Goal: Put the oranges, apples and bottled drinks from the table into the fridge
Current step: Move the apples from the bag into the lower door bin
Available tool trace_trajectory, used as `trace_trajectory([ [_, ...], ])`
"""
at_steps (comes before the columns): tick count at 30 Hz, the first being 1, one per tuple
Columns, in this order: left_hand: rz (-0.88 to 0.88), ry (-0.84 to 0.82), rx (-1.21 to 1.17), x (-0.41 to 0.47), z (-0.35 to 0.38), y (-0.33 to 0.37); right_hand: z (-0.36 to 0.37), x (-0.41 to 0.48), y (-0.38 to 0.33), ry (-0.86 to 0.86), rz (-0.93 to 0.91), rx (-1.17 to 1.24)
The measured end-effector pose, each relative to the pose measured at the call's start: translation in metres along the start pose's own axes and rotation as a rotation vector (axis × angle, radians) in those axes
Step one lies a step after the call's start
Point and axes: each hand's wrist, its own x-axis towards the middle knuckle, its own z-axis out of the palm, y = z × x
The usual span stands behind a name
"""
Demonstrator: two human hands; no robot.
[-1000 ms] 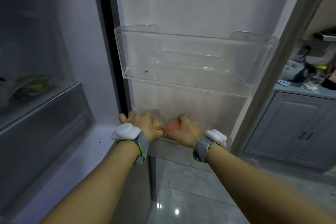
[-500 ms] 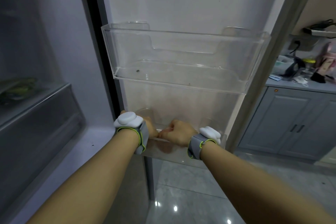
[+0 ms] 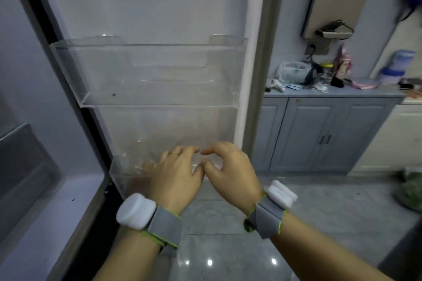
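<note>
The left hand (image 3: 175, 173) and right hand (image 3: 230, 171) hover over the lower door bin (image 3: 122, 174), fingers loose, holding nothing. Its clear wall, showing blurred reddish shapes (image 3: 142, 180), likely keeps contents from tipping.

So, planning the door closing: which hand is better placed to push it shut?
The right hand, probably: it hangs open nearer the door's free edge; the left hand sits toward the hinge side.

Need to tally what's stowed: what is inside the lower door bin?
Through the lower door bin wall, blurred orange-pink shapes show at its left end; what they are I cannot tell. The left hand and right hand cover the rest.
</note>
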Motion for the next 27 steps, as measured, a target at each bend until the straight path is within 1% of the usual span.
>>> trace_trajectory([
  [3, 0.107, 0.016, -0.197, -0.008, 0.018, 0.046, -0.042, -0.030, 0.020, 0.144, 0.060, 0.020],
  [6, 0.250, -0.005, -0.280, -0.017, 0.042, 0.098, -0.088, -0.065, 0.042, 0.291, 0.126, -0.028],
  [10, 0.423, -0.079, -0.400, -0.044, 0.078, 0.176, -0.156, -0.125, 0.076, 0.438, 0.229, -0.107],
  [14, 0.596, -0.213, -0.495, -0.086, 0.108, 0.262, -0.219, -0.195, 0.103, 0.569, 0.375, -0.184],
  [18, 0.758, -0.365, -0.571, -0.146, 0.130, 0.349, -0.279, -0.275, 0.124, 0.733, 0.506, -0.257],
  [23, 0.875, -0.464, -0.630, -0.199, 0.151, 0.413, -0.322, -0.343, 0.136, 0.842, 0.621, -0.297],
  [27, 0.964, -0.636, -0.700, -0.260, 0.172, 0.470, -0.356, -0.415, 0.148, 0.931, 0.740, -0.327],
])
